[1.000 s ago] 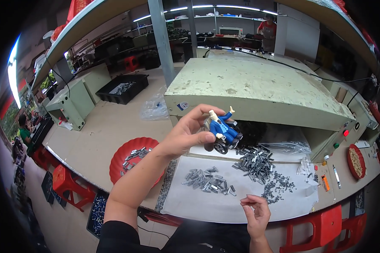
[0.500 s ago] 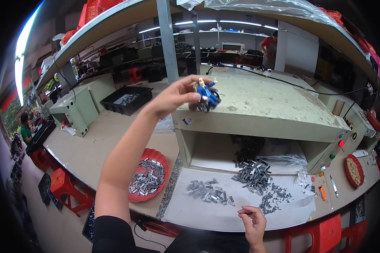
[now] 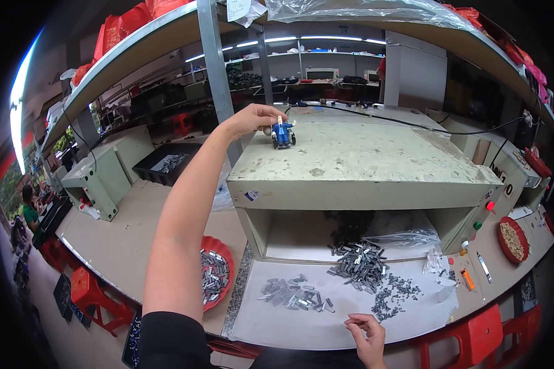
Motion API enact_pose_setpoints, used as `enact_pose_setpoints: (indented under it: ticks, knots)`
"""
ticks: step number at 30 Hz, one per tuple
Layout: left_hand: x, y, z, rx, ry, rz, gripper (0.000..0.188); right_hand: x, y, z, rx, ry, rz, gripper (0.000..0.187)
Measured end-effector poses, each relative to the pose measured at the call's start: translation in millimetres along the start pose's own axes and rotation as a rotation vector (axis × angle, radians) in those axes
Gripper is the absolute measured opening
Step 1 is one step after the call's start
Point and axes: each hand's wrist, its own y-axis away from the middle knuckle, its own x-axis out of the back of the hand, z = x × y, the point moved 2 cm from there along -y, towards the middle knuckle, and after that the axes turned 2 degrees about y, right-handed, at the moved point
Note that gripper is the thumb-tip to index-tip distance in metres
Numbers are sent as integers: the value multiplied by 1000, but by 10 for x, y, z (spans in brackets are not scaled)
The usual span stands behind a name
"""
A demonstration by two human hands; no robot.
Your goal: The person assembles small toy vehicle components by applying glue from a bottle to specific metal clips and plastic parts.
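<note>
My left hand point(image 3: 256, 119) reaches far forward over a pale green metal housing point(image 3: 357, 154). Its fingers are closed at the back of a small toy figure point(image 3: 282, 134) in blue, seated on a dark wheeled base like a wheelchair, which appears to stand upright on the housing's top. Low in the view, my right hand point(image 3: 368, 338) hovers by the bench's front edge, fingers loosely curled and apart, with nothing visible in them. Beyond it on a white sheet point(image 3: 258, 323) lie grey strip-shaped pieces point(image 3: 297, 296), a heap of darker ones point(image 3: 360, 267) and tiny dark bits point(image 3: 395, 296).
A red bowl point(image 3: 229, 261) of grey pieces stands beside my left forearm. At right are an orange box cutter point(image 3: 468, 280), a pen-like tool point(image 3: 485, 269) and a red basket point(image 3: 503, 240). A metal post point(image 3: 214, 74) and overhead shelf frame the housing. Red stools point(image 3: 95, 295) stand below.
The toy figure has gone from being held in the air at the housing's front edge to its top surface. My left hand has moved forward with it. My right hand stays nearly in place.
</note>
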Motion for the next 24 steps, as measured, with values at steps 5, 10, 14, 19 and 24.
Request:
enact_pose_setpoints:
  ticks: [5, 10, 14, 19, 24]
  knots:
    - [-23, 15, 47, -110, -86, 87, 23, -13, -7, 47, -27, -21, -10, 16]
    - [-161, 631, 418, -429, -44, 501, 30, -11, -46, 74, -27, -35, -16, 16]
    - [-1168, 1494, 429, -422, 522, 92, 60, -22, -54, 57, 3, -73, 4, 26]
    - [-2639, 2461, -72, -225, 718, -314, 88, -316, -75, -271, -164, -943, -18, 37]
    - [-3410, 2740, -142, -455, 406, -213, 111, -413, 149, -84, -254, -966, -31, 34]
